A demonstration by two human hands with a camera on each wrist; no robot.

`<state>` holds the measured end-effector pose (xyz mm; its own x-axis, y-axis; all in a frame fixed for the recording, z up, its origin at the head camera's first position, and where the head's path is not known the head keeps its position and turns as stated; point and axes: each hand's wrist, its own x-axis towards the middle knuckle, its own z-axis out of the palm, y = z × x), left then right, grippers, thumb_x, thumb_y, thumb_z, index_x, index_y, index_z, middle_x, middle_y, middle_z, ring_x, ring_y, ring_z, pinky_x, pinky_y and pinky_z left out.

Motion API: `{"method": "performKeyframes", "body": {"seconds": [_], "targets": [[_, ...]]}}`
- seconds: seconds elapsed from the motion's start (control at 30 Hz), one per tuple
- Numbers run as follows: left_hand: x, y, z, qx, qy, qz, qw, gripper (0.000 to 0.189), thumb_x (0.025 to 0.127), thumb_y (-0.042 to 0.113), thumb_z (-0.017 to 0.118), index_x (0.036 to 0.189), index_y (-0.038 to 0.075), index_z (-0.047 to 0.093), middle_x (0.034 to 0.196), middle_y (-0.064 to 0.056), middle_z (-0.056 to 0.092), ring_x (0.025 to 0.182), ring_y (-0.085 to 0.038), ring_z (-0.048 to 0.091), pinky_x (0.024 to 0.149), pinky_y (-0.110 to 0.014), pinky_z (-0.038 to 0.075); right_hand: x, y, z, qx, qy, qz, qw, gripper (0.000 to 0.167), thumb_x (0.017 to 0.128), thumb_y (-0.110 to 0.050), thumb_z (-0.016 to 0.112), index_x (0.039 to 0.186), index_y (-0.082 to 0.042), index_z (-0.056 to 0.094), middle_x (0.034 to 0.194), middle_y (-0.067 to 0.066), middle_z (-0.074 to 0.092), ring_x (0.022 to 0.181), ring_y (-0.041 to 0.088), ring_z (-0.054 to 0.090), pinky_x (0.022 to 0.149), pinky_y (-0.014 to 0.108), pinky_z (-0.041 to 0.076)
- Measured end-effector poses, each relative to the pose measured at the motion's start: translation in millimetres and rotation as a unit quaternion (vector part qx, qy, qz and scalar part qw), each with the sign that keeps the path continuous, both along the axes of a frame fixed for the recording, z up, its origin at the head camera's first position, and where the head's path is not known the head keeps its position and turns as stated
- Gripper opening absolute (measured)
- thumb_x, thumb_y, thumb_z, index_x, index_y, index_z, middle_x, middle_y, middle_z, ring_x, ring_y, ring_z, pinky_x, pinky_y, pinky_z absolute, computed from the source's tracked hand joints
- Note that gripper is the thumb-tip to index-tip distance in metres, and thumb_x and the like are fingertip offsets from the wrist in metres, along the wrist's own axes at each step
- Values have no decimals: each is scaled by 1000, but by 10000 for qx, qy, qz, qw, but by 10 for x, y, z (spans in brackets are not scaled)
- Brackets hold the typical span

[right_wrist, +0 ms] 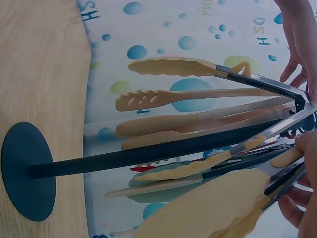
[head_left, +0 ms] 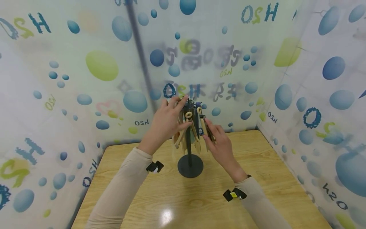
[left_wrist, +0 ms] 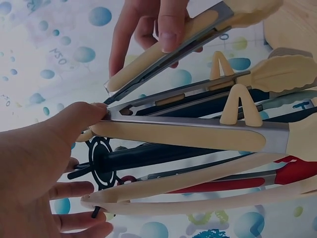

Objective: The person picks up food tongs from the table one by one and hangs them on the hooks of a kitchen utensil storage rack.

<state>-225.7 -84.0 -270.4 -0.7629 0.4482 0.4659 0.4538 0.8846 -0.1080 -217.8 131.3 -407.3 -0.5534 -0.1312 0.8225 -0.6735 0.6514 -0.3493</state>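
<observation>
A black utensil stand (head_left: 190, 168) with a round base carries several hanging tongs and utensils. My left hand (head_left: 167, 122) is at its top, fingers spread around the hook ring (left_wrist: 102, 161). Its thumb touches the upper end of beige-and-silver tongs (left_wrist: 188, 135) hanging there. My right hand (head_left: 221, 144) grips another pair of tongs (left_wrist: 171, 52) by the beige-and-metal handle, on the right side of the stand. The broad beige heads (right_wrist: 208, 203) of these tongs point down toward the table. Their top end is close to the hooks, beside the left thumb.
A beige slotted utensil (right_wrist: 143, 99), red-tipped tongs (left_wrist: 292, 172) and grey-green tongs (right_wrist: 153, 191) also hang closely around the pole. The stand is on a wood-grain table (head_left: 160, 194). Printed curtains (head_left: 114, 105) enclose the table behind and at both sides.
</observation>
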Motion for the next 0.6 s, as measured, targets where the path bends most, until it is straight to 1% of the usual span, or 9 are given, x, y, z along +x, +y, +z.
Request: {"method": "performKeyframes", "body": {"seconds": [0.13,0.3,0.43,0.53,0.6], "targets": [[-11,2,-14,-60,72,-10,10000,100,81,60,74,159,20,26,147,-11,42,100,-33,50,79,-41,54,-23,-14,-28,41,-72,0,10000,64,93,-17,70,151,-22,44,110,12,61,65,12,45,53,25,36],[-19,5,-27,-128,82,12,9999,115,70,59,83,159,20,22,148,-11,40,95,-30,46,71,-38,51,-32,-32,-30,29,-104,18,9999,66,91,-17,71,151,-22,43,110,13,61,66,13,46,54,25,37],[-23,18,-39,-203,91,93,9997,124,65,63,85,160,21,18,150,-10,38,97,-30,46,72,-39,52,-37,-49,-22,40,-14,22,10000,69,89,-15,74,151,-20,44,109,14,60,67,14,47,54,25,37],[-20,37,-60,-285,88,219,9993,128,63,67,83,161,22,13,153,-11,35,100,-31,47,75,-41,53,-45,-64,-32,37,26,20,10000,71,88,-15,75,151,-19,43,108,14,60,67,16,49,54,25,38],[-13,52,-78,-322,156,295,9989,130,63,70,82,161,21,12,153,-12,34,100,-32,47,75,-41,52,-47,-76,-37,39,15,27,10000,72,88,-15,75,152,-20,42,108,14,60,67,19,50,53,25,38]]}}
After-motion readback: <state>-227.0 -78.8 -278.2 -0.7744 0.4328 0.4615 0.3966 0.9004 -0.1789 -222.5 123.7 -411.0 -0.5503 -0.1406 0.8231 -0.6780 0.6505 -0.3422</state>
